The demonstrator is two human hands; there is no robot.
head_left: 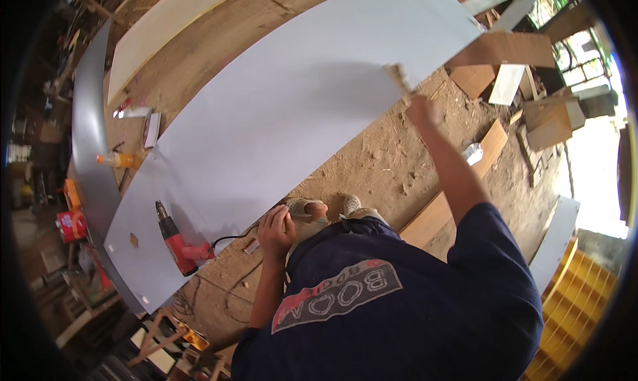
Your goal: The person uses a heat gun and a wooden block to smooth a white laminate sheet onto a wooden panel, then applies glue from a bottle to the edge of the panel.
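A long, pale grey-blue sheet (pixel 219 148) stretches in front of me from the near left to the far right. My right hand (pixel 423 112) is closed round the handle of a brush (pixel 399 79), whose pale head is at the sheet's right-hand edge; both are slightly blurred by motion. Close to my body, my left hand (pixel 275 229) lies at the sheet's near edge with its fingers loosely extended and nothing visible in them. To its left, a red and black corded power tool (pixel 178 241) with a metal tip lies on the sheet.
Beyond the left end are an orange bottle (pixel 119 160), a small box (pixel 152 130) and a curved grey strip (pixel 93 128). Wooden boards (pixel 425 221) lie on the shavings-covered ground to the right, with a clear plastic item (pixel 472 154). A cable (pixel 234 237) runs past my left hand.
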